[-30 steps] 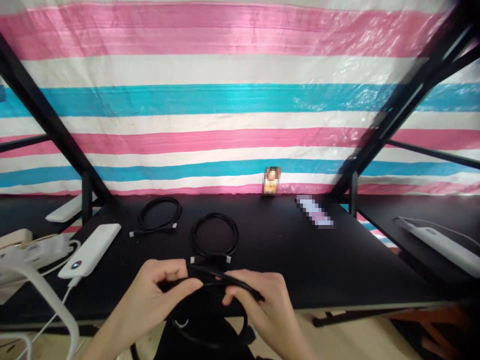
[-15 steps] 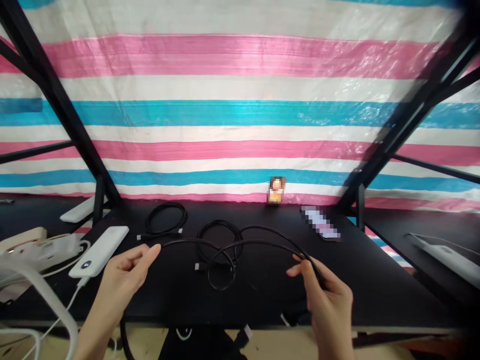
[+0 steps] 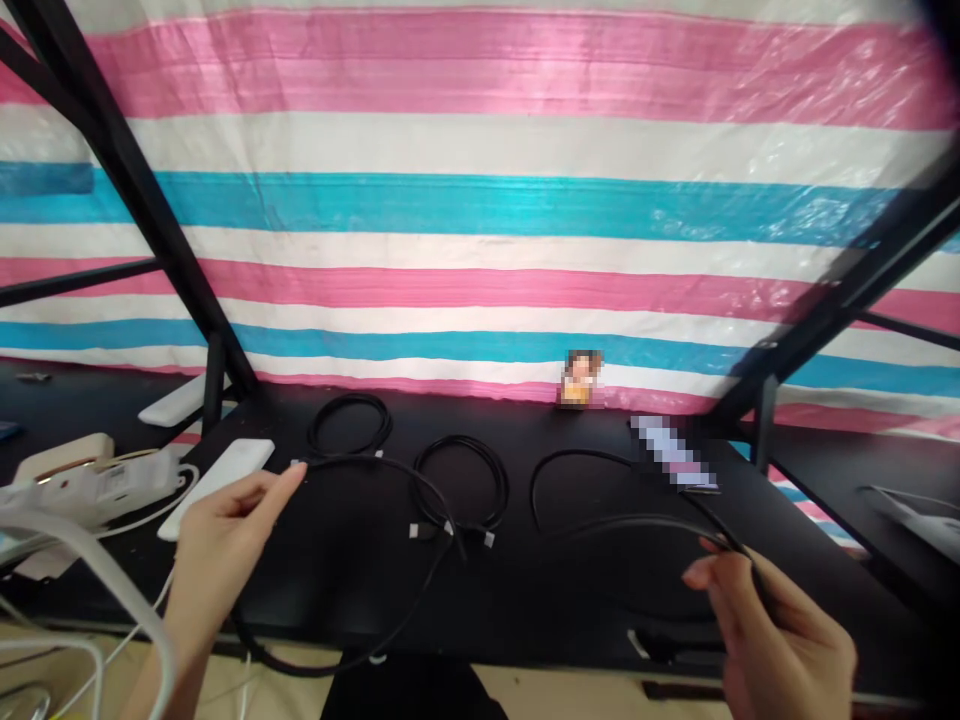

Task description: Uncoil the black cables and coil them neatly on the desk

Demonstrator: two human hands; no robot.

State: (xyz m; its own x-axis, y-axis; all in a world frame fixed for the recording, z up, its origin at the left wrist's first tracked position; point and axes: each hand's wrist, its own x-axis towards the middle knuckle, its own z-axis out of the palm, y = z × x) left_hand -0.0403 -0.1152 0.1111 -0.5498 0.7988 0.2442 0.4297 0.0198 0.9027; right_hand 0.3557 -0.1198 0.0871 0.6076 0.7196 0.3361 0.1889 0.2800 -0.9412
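My left hand (image 3: 232, 535) is closed, thumb against fingers, on a black cable (image 3: 390, 463). From there the cable arcs right, and a length of it curves back below along the front edge. My right hand (image 3: 784, 615) pinches more black cable, which stands out in a wide loop (image 3: 581, 454) to the left. Whether both lengths are one cable cannot be seen; the middle is blurred. A connector (image 3: 637, 644) hangs beside the right hand. Between the hands lies a coiled black cable (image 3: 504, 490) with light metal plugs; a second coiled cable (image 3: 387, 425) lies behind it.
A white power bank (image 3: 236, 470) lies behind my left hand, near a white power strip (image 3: 112, 487). A blurred-out phone-like object (image 3: 671, 455) and a small figure (image 3: 579, 380) are at the back. Black metal struts (image 3: 169, 265) flank the black table (image 3: 570, 610).
My right hand has moved right and toward me. The small loop between the hands has opened out, and the cable lengths have spread apart. The view has shifted slightly.
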